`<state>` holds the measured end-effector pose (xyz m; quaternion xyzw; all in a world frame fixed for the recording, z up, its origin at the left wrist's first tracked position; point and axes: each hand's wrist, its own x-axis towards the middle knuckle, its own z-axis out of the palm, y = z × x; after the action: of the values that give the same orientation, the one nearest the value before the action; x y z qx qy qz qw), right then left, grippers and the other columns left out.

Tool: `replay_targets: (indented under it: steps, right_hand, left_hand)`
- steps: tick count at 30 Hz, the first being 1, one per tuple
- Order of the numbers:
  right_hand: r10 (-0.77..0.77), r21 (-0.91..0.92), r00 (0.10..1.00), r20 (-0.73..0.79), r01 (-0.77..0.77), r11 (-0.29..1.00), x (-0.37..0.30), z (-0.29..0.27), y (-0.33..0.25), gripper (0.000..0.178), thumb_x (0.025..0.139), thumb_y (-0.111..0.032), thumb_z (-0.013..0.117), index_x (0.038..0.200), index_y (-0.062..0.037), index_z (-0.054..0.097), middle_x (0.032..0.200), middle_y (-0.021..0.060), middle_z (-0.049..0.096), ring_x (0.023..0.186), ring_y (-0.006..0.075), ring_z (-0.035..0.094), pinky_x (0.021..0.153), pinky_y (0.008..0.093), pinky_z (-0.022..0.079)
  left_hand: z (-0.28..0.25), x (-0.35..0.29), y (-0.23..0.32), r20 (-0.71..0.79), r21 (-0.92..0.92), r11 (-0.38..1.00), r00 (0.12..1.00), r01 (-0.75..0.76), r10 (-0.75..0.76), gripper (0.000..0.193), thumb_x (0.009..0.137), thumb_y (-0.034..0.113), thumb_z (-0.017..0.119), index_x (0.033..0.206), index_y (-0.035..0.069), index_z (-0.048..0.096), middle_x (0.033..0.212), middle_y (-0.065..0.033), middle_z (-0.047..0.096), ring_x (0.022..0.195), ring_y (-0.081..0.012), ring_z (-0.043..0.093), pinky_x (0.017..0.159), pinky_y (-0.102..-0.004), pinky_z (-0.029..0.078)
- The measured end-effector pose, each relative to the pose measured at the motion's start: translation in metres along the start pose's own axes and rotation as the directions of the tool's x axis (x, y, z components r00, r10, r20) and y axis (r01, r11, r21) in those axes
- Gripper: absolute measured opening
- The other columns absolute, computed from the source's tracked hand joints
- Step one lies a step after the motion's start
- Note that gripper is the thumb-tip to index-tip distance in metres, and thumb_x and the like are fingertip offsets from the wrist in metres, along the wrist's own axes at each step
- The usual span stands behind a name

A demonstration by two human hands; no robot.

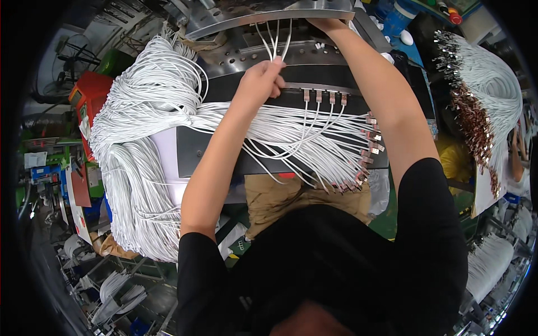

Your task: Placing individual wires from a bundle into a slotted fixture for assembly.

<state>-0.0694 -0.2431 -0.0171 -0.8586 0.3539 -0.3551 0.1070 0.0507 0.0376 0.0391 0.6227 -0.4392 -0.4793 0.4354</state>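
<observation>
The left hand (261, 81) is closed on a few white cables (273, 43), which run up from its fingers to the curved metal bar (235, 26); the right hand (326, 23) reaches to the right part of that bar and is mostly hidden by it, so I cannot tell whether it grips anything; just below the left hand, four plugs (319, 96) sit in a row along a narrow rail (297, 85), their cables trailing toward the body; beneath these a loose bundle (297, 131) fans across the black surface (193, 154), its connectors (374, 136) gathered at the right; a thick heap of white cable (145, 89) stands at the left.
</observation>
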Motion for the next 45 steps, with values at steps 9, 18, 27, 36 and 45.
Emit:
replay_targets:
  steps: [9, 18, 27, 36, 45]
  right_hand:
    - [0.079, 0.273, 0.996, -0.039, -0.066, 0.96, -0.012, -0.015, -0.018, 0.032, 0.089, -0.029, 0.068, 0.108, -0.0033, 0.067, 0.096, 0.0132, 0.068, 0.098, 0.0289, 0.064, 0.083, 0.0382, 0.052]
    - [-0.107, -0.29, 0.994, -0.007, 0.101, 0.952, -0.145, -0.091, -0.068, 0.031, 0.086, -0.033, 0.071, 0.107, -0.01, 0.071, 0.097, 0.0142, 0.064, 0.102, 0.0325, 0.058, 0.089, 0.0409, 0.046]
    - [-0.048, 0.05, 0.912, 0.407, 0.031, 0.998, -0.207, -0.144, -0.064, 0.026, 0.093, -0.016, 0.064, 0.117, -0.0064, 0.067, 0.095, 0.0131, 0.059, 0.097, 0.0324, 0.056, 0.086, 0.039, 0.044]
    - [-0.025, 0.229, 0.997, -0.067, 0.039, 0.973, -0.083, -0.036, -0.053, 0.022, 0.094, -0.021, 0.061, 0.107, -0.0041, 0.069, 0.097, 0.0124, 0.067, 0.102, 0.0279, 0.059, 0.089, 0.036, 0.047]
    - [0.04, 0.635, 0.994, 0.097, -0.093, 0.767, 0.011, 0.032, 0.04, 0.022, 0.1, -0.017, 0.054, 0.096, -0.0022, 0.071, 0.097, 0.0102, 0.071, 0.094, 0.0208, 0.063, 0.088, 0.0339, 0.049]
  left_hand:
    - [-0.207, -0.094, 0.045, -0.724, 0.633, 0.771, 0.408, 0.07, 0.557, 0.045, 0.104, 0.036, 0.046, 0.091, 0.0, 0.069, 0.076, -0.011, 0.066, 0.067, -0.0187, 0.062, 0.067, -0.0333, 0.048]
    - [0.004, -0.104, -0.048, 0.224, 0.694, 0.372, 0.677, -0.616, 0.701, 0.012, 0.082, 0.011, 0.072, 0.093, 0.007, 0.068, 0.091, -0.0073, 0.065, 0.092, -0.0273, 0.063, 0.079, -0.0383, 0.053]
    - [0.071, -0.082, -0.03, 0.326, 0.753, 0.252, 0.677, -0.608, 0.66, 0.016, 0.084, 0.021, 0.071, 0.089, 0.008, 0.064, 0.085, -0.0039, 0.061, 0.085, -0.0223, 0.061, 0.073, -0.035, 0.052]
    - [0.029, -0.028, -0.024, 0.172, 0.894, 0.258, 0.81, -0.368, 0.561, 0.02, 0.088, 0.025, 0.067, 0.079, 0.007, 0.067, 0.076, -0.008, 0.061, 0.073, -0.0273, 0.062, 0.066, -0.0356, 0.051]
    - [0.011, 0.074, 0.021, 0.024, 0.889, 0.428, 0.95, -0.163, 0.312, 0.016, 0.092, 0.017, 0.058, 0.091, 0.007, 0.071, 0.095, -0.0122, 0.071, 0.087, -0.0337, 0.066, 0.081, -0.0426, 0.053]
